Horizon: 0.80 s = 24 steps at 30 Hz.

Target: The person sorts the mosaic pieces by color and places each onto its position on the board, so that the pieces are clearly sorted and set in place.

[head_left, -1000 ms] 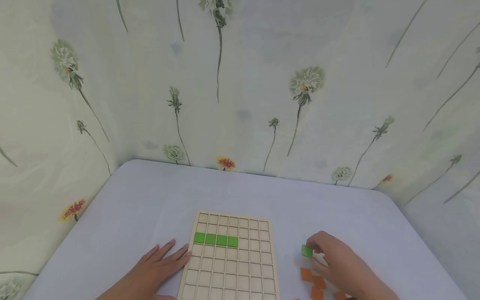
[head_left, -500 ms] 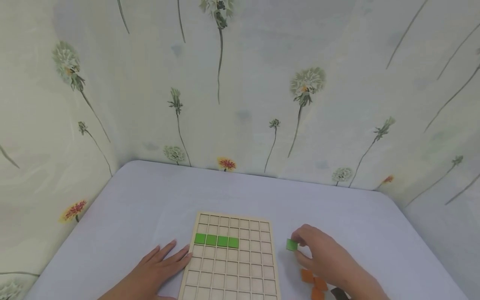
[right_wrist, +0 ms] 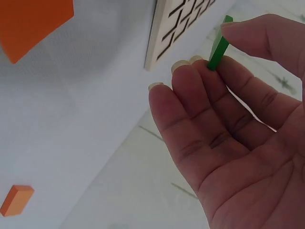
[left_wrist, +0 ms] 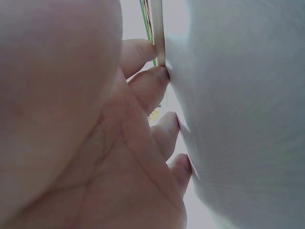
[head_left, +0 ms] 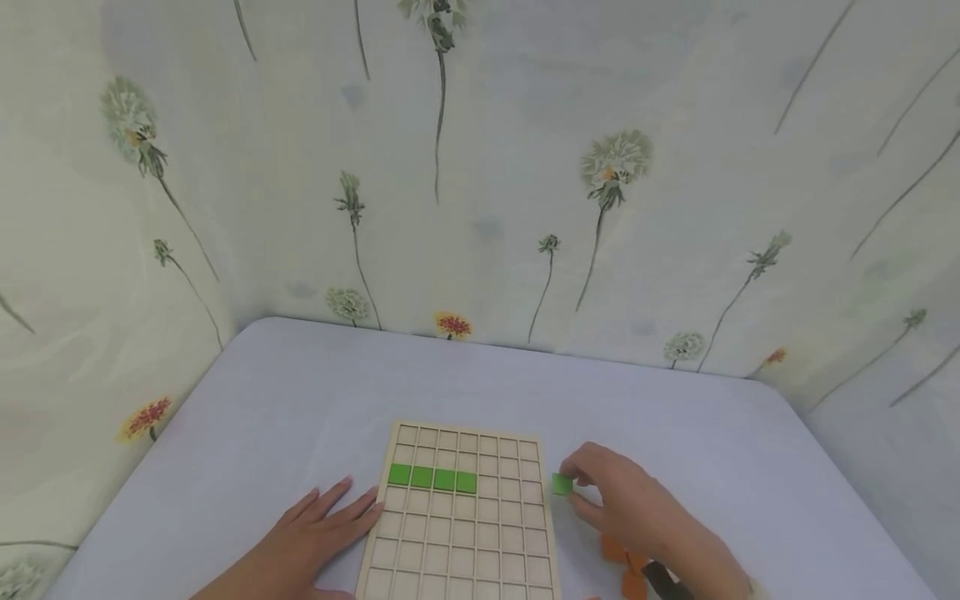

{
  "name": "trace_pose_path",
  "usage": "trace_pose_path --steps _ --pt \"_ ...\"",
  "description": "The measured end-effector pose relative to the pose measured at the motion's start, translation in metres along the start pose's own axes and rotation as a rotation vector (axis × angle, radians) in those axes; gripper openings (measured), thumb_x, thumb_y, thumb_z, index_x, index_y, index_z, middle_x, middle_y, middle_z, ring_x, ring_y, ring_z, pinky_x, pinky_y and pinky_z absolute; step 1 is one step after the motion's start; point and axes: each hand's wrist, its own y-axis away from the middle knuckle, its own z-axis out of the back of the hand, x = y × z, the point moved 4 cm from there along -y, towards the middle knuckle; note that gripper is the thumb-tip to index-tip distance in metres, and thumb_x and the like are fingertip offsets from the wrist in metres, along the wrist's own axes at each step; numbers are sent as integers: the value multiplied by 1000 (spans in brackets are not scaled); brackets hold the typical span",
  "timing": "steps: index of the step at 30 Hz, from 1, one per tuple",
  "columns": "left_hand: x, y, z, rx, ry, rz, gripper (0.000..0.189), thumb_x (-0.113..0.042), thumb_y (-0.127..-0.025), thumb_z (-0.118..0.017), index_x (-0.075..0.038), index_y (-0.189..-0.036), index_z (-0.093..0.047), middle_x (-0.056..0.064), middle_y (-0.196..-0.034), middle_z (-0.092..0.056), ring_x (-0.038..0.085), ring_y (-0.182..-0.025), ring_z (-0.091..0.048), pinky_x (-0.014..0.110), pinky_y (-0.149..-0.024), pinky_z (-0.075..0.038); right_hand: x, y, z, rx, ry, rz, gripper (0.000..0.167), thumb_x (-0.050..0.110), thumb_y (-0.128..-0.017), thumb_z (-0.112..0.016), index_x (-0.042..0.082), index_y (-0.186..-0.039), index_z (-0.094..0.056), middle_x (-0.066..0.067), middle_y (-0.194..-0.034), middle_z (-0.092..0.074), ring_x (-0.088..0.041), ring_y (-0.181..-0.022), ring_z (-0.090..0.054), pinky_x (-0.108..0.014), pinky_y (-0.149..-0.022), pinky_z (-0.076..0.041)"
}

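A pale wooden grid board point(head_left: 450, 533) lies on the white table, with several green tiles point(head_left: 444, 480) side by side in one row from its left edge. My left hand point(head_left: 318, 533) lies flat with spread fingers, and its fingertips touch the board's left side; the left wrist view shows the board's thin edge point(left_wrist: 158, 33) against them. Just off the board's right edge, my right hand point(head_left: 633, 504) pinches one green tile point(head_left: 562, 484). In the right wrist view that green tile point(right_wrist: 220, 47) is held between thumb and fingertips, above the table.
Orange tiles point(head_left: 634, 583) and a dark tile point(head_left: 664, 582) lie under and near my right wrist, partly hidden by it. A separate orange tile point(right_wrist: 16, 200) shows low in the right wrist view. Flower-printed cloth point(head_left: 487, 275) rises behind the table's far edge.
My right hand has carried the green tile leftward and slightly away from me, from the loose tiles to beside the board. The left hand and the row of tiles stay put.
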Motion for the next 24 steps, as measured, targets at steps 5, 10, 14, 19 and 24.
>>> trace_pose_path --steps 5,10,14,19,24 --pt "-1 -1 0 20 25 14 97 -80 -87 -59 -14 -158 -49 3 -163 -44 45 -149 -35 71 -110 -32 1 -5 -4 3 -31 60 21 7 -91 -77 18 -108 -72 14 -106 -66 -11 -96 -67 -35 -84 -58" --pt "0 0 2 -9 -12 -12 95 -78 -88 -60 -13 -157 -50 3 -162 -46 45 -148 -38 70 -108 -34 3 -10 -9 -12 -44 144 23 4 -90 -76 16 -108 -71 11 -106 -66 -11 -93 -67 -34 -82 -57" --pt "1 -1 2 -23 -43 -30 94 -77 -88 -60 -13 -157 -51 3 -162 -46 44 -147 -39 69 -107 -35 4 -14 -16 14 -75 135 22 6 -91 -77 17 -108 -71 12 -107 -67 -11 -94 -67 -34 -82 -57" --pt "2 -1 2 0 -28 -18 95 -78 -87 -60 -13 -157 -50 3 -163 -45 45 -148 -38 70 -108 -35 7 -20 -23 31 -83 151 19 7 -92 -77 17 -108 -71 12 -107 -66 -11 -94 -66 -33 -84 -57" --pt "1 -1 1 -10 -31 -21 96 -78 -88 -59 -12 -156 -51 4 -162 -47 45 -147 -40 70 -107 -36 11 -24 -28 31 -64 204 20 8 -91 -77 16 -108 -71 11 -104 -66 -9 -91 -63 -33 -82 -56"
